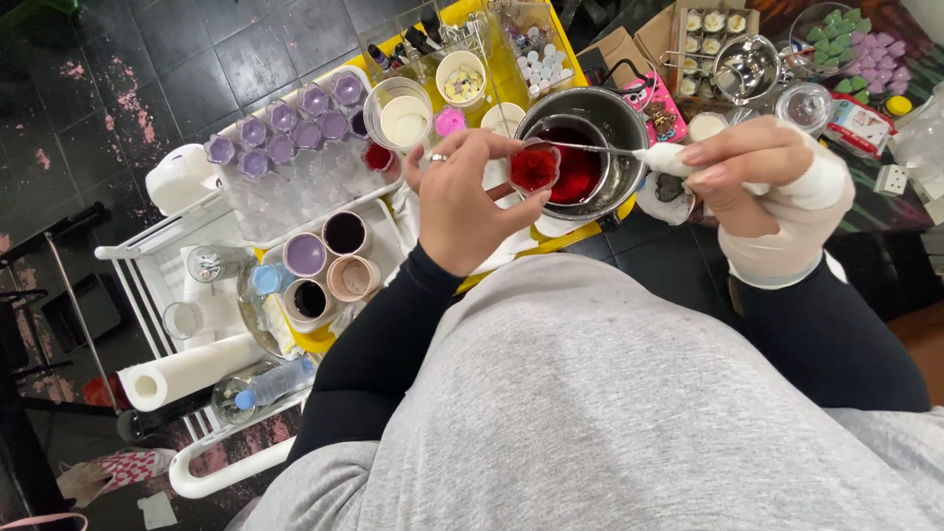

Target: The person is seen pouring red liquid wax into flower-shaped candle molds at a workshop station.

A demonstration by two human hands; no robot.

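Pinching a small clear cup [534, 167] of red liquid, the left hand [462, 202] held it beside the metal pot [582, 146]. The right hand [757, 172] gripped 1 thin stirrer [600, 149]; keeping the cup level seemed wise.

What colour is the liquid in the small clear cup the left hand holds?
Red, seen in the head view: the small clear cup in the left hand.

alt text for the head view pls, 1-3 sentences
Seen from above, a person's left hand holds a small clear cup of red liquid over a metal pot that also holds red liquid, while the right hand, partly wrapped in white, grips a white-handled spoon reaching into the pot. A tray of purple-filled moulds and assorted cups lie to the left.
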